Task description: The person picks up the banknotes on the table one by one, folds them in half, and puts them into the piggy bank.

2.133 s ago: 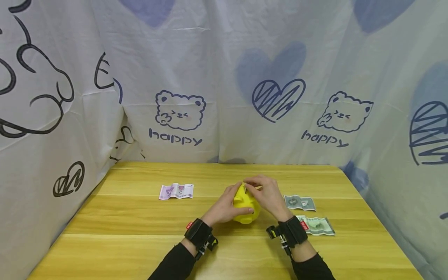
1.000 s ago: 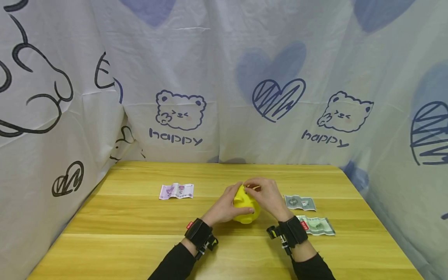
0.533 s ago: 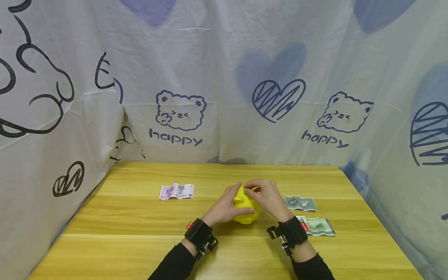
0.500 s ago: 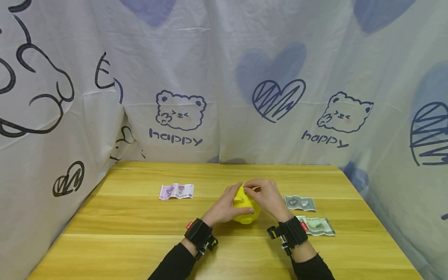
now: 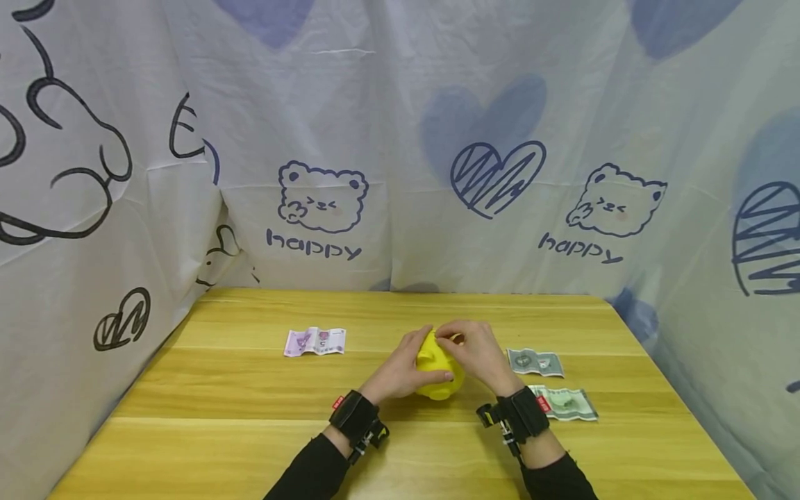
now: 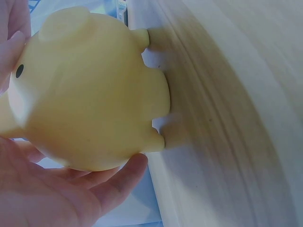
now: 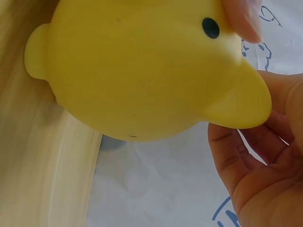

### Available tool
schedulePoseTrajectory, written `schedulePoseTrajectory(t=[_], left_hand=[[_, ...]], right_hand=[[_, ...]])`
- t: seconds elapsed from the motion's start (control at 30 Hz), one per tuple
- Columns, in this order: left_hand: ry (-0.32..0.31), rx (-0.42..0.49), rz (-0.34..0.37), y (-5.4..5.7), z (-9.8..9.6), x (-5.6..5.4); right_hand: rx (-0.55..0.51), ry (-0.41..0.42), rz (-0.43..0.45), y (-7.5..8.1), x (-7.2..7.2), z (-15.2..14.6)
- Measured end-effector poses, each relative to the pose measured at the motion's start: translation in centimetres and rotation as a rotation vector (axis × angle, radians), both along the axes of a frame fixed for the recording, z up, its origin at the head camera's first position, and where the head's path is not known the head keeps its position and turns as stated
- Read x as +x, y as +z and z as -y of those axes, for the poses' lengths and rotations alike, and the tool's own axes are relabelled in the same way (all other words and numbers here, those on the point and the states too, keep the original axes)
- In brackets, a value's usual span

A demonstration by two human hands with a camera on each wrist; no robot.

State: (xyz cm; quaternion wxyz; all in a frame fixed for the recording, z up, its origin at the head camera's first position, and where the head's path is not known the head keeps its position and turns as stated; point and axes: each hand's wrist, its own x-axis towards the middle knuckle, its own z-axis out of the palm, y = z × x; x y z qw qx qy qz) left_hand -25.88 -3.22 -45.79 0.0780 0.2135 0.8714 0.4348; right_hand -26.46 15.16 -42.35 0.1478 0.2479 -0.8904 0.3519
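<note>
A yellow piggy bank [image 5: 437,387] stands on the table between both hands. My left hand [image 5: 400,369] grips it from the left, thumb across its front and fingers around its far side. In the left wrist view, the piggy bank [image 6: 85,99] shows its snout, one black eye and its stubby feet. My right hand [image 5: 478,353] is at the top, thumb and forefinger close together. Whatever may be between those fingertips is hidden. The right wrist view has my right hand [image 7: 267,175] with bent fingers behind the ear [image 7: 241,101].
A purple banknote [image 5: 314,342] lies to the left on the wooden table [image 5: 250,389]. To the right are a grey-green banknote [image 5: 535,362] and a green banknote [image 5: 569,404], the latter partly behind the right wrist. A printed cloth [image 5: 400,229] hangs behind the table.
My right fingers have shifted slightly at the piggy bank's top. A reddish-brown patch seen inside that hand a second ago is barely visible now. The left hand has stayed put.
</note>
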Motion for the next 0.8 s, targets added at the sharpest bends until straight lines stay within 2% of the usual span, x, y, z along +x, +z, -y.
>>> schedulePoseTrajectory(t=[0.47,0.8], left_hand=[[-0.003,0.007,0.009,-0.06,-0.04,-0.08],[-0.005,0.018,0.012,0.03,-0.04,0.0]], right_hand=[[0.01,-0.015,-0.005,-0.22,-0.18,0.0],[0.031,0.009,-0.017,-0.12,-0.22,0.01]])
